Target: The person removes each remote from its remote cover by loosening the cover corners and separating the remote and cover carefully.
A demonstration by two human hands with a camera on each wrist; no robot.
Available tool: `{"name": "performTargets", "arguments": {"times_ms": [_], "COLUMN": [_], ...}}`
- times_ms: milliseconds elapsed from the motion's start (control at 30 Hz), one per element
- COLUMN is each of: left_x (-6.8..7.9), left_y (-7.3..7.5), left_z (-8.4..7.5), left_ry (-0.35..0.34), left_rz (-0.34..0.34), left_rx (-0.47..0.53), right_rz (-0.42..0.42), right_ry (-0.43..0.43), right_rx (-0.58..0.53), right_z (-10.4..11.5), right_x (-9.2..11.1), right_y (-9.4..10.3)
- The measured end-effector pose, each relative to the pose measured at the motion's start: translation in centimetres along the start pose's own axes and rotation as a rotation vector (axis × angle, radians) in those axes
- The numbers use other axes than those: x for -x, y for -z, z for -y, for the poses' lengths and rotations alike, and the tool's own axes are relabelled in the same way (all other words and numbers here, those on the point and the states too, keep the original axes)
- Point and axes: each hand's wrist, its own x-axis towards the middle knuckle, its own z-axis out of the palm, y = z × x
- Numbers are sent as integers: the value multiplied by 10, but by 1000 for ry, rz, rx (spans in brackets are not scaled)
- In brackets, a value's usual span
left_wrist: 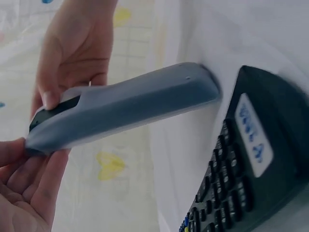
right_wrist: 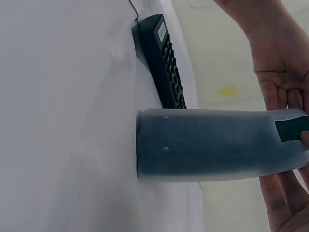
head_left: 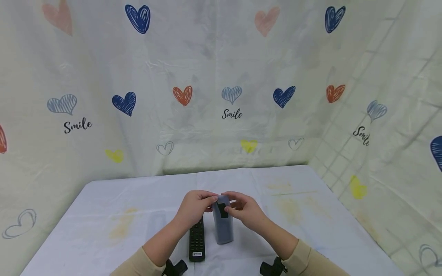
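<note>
The left grip (head_left: 196,204) pinches the top end of a blue-grey handset (head_left: 224,230); the right grip (head_left: 248,209) clasps that end from the other side, thumb on a dark inset (head_left: 222,213), whether panel or opening being hard to make out. Some fingers of each are hidden behind the handset, which stretches down from them towards the table (head_left: 93,230). Below the left grip lies a black remote control (head_left: 197,240), its far end hidden by that grip. Beyond both hangs a heart-printed sheet (head_left: 203,50), cut off by the frame
</note>
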Motion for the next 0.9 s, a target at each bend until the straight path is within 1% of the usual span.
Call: {"name": "performTargets", "arguments": {"times_ms": [133, 300, 433, 600, 733, 833, 900], "left_x": [-5, -10, -14, -19, -17, -12, -8], "left_y": [6, 13, 18, 24, 24, 22, 19], "left_z": [1, 7, 14, 24, 28, 27, 25], "left_ry": [21, 46, 42, 40, -19, -65, -82], "left_rz": [67, 150, 218, 295, 305, 283, 257], "left_rx": [86, 159, 153, 122, 80, 37, 15], "right_rz": [34, 65, 89, 111, 113, 114, 112], "right_ry": [18, 12, 6, 9, 5, 2, 8], "right_rx": [-8, -15, -26, -62, -63, -52, -45], "right_z": [0, -1, -1, 1, 1, 1, 0], "right_x": [1, 1, 2, 3, 4, 5, 5], "right_y": [2, 5, 7, 7, 8, 9, 9]}}
